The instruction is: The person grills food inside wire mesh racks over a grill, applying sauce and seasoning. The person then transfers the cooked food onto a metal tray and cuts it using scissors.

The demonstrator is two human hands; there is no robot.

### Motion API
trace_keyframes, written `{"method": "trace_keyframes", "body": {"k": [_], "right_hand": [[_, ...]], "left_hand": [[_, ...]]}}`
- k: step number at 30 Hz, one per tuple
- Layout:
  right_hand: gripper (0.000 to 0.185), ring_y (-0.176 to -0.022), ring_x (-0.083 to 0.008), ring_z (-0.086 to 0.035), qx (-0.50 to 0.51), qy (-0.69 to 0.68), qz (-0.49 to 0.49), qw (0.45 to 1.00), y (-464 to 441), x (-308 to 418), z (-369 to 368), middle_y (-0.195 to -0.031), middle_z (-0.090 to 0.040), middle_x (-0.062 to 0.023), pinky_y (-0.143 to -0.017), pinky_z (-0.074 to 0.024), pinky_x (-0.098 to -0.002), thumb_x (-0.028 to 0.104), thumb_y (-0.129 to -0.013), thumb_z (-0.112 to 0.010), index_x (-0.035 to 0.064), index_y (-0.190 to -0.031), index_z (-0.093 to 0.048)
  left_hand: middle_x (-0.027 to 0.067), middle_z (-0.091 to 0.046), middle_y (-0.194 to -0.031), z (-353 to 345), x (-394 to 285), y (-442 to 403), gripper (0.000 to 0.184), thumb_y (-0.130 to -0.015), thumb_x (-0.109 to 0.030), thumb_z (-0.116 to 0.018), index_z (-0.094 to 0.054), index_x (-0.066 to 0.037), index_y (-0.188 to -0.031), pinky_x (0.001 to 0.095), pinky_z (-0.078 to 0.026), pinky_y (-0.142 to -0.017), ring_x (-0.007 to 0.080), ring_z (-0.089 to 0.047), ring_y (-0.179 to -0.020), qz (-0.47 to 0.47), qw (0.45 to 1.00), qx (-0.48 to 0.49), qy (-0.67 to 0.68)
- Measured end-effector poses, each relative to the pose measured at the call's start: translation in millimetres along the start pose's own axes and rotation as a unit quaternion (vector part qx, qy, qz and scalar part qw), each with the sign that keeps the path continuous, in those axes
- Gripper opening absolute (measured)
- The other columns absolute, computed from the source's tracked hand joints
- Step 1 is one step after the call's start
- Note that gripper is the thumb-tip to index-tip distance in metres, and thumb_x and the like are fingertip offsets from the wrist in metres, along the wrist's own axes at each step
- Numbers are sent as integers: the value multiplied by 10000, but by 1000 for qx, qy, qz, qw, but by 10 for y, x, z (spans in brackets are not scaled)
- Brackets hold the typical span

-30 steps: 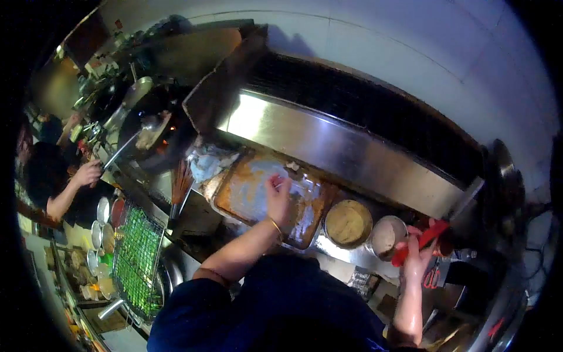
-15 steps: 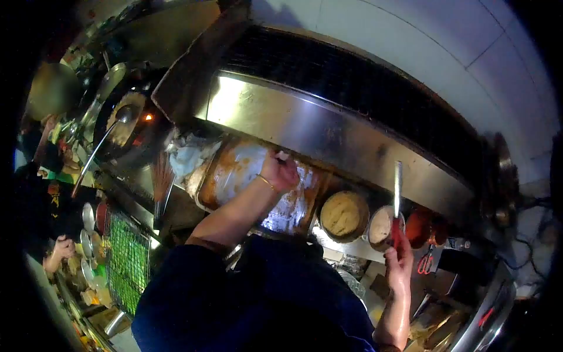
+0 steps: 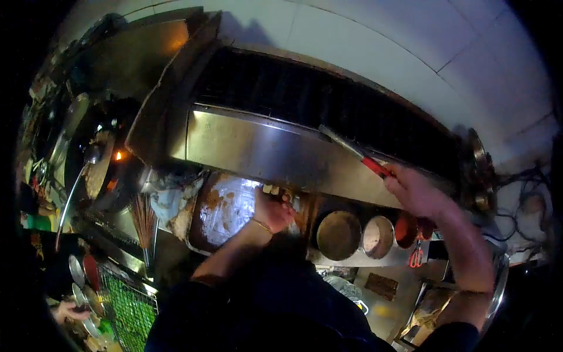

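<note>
My right hand (image 3: 417, 192) is closed around the red handle of a long, narrow metal tool (image 3: 375, 166). The tool's far end reaches over the black grill (image 3: 328, 120), pointing up and left; its exact kind is unclear. My left hand (image 3: 274, 212), fingers curled, is above a stained metal tray (image 3: 226, 214). A small pale piece (image 3: 271, 189) shows at its fingers, too small to name. To the right of the tray stand a round pot (image 3: 339, 236) with brownish contents, a smaller pot (image 3: 378, 237) and a red container (image 3: 406, 229).
Red-handled scissors (image 3: 416, 254) hang below the containers. A steel ledge (image 3: 252, 141) runs along the grill. On the left are a wok (image 3: 97, 167) with a ladle, a flame, a cloth (image 3: 170, 202), a whisk (image 3: 142, 223), a green-filled rack (image 3: 126, 308) and another person's hand (image 3: 69, 311).
My right hand has moved up and away from beside the pots, swinging the red-handled tool to tilt over the grill. My left hand stays over the tray. The camera view has shifted.
</note>
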State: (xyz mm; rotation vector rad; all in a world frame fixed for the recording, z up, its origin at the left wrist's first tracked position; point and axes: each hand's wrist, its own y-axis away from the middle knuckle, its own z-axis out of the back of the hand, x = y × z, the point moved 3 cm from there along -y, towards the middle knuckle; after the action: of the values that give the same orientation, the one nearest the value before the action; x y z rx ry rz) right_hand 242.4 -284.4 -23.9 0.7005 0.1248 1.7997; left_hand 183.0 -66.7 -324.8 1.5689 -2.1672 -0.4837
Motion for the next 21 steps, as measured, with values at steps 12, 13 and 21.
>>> {"method": "trace_keyframes", "body": {"k": [12,13,21], "right_hand": [[496,-513,-251,-555,150,168,-133,965,-1138,487,116,-652,-540,-129,-523,-452,-430,452,-972,-329,-11,-930,-503],[496,-513,-251,-555,149,176,-130,964,-1153,485,124,-664,-543,-135,-523,-452,-428,452,-972,-329,-10,-947,-506],[517,-534,-249,-562,137,165,-77,974,-1180,339,121,-789,-576,-164,-545,-453,-417,456,-955,-355,-16,-1095,-513]], "left_hand": [[25,-563,-1060,207,219,79,638,-822,-485,-660,-333,-189,-1282,343,-433,-582,192,-558,-787,-250,936,-122,-217],[28,-566,-1062,212,191,48,659,-817,-458,-680,-315,-181,-1290,337,-435,-572,190,-561,-786,-262,932,-114,-222],[-3,-512,-749,60,91,-48,440,-844,-558,-520,-542,-130,-943,279,-361,-511,132,-449,-579,-106,994,12,-24]]}}
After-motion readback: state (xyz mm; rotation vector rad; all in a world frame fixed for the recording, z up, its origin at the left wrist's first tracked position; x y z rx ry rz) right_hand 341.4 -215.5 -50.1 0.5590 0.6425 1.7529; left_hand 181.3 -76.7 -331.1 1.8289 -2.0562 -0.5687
